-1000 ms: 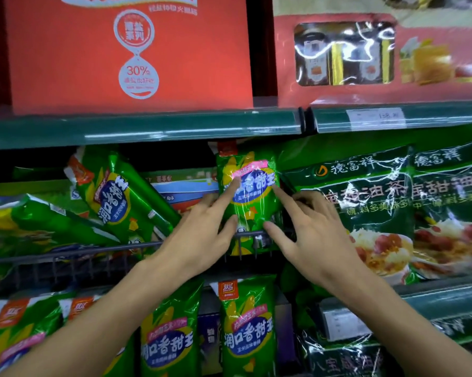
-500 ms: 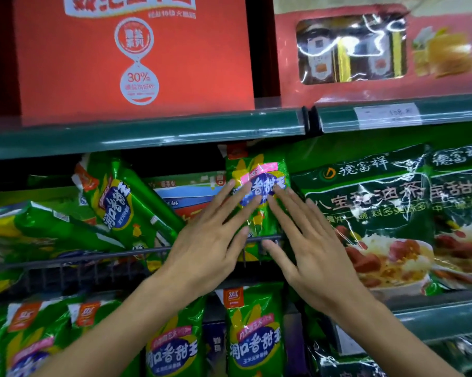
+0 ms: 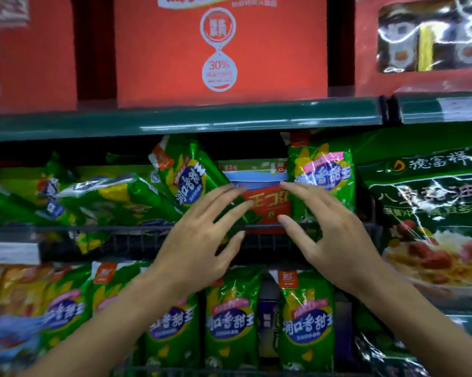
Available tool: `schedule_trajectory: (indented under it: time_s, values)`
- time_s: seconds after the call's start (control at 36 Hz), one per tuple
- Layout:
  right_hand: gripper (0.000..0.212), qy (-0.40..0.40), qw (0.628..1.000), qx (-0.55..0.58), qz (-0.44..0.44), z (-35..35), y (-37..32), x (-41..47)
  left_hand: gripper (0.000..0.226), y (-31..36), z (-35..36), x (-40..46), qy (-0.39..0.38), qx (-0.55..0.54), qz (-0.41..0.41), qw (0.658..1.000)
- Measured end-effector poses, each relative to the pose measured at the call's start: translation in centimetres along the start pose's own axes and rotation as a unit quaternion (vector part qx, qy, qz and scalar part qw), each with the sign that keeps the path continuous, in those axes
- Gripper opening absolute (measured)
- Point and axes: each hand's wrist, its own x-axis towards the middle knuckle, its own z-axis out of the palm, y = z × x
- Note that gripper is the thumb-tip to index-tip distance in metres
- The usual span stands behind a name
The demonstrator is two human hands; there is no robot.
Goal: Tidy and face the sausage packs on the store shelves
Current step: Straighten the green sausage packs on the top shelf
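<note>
Your two hands hover at the middle shelf's wire rail (image 3: 137, 232).
Left hand (image 3: 199, 240) and right hand (image 3: 330, 240), fingers spread and gripping nothing, flank a red-and-green pack (image 3: 267, 205). Right of it one green sausage pack (image 3: 322, 175) stands upright; left, one (image 3: 187, 178) leans. Below the rail, three green packs face you. The box (image 3: 220, 50) above reads "30%".
</note>
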Motion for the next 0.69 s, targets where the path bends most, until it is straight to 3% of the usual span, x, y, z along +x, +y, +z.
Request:
schedule_trajectory:
  time_s: [0.25, 0.47, 0.58, 0.69]
  values:
    - [0.063, -0.086, 0.991, 0.066, 0.083, 4.9, -4.4, 8.1, 0.05, -2.8, -1.8, -3.6, 0.001, -0.014, -0.011, 1.0]
    - [0.036, -0.125, 0.977, 0.085, 0.15, 5.1, -2.7, 8.8, 0.059, -2.5, -2.1, -3.2, 0.001, -0.099, -0.06, 0.993]
    - [0.024, -0.132, 0.972, 0.036, 0.192, 3.9, -0.7, 6.5, 0.065, -2.0, -1.5, -2.1, -0.011, -0.193, -0.128, 0.973]
    - [0.021, -0.117, 0.978, 0.009, 0.173, 3.0, -0.4, 5.2, 0.073, -1.4, -0.5, -0.1, -0.041, -0.24, -0.197, 0.95]
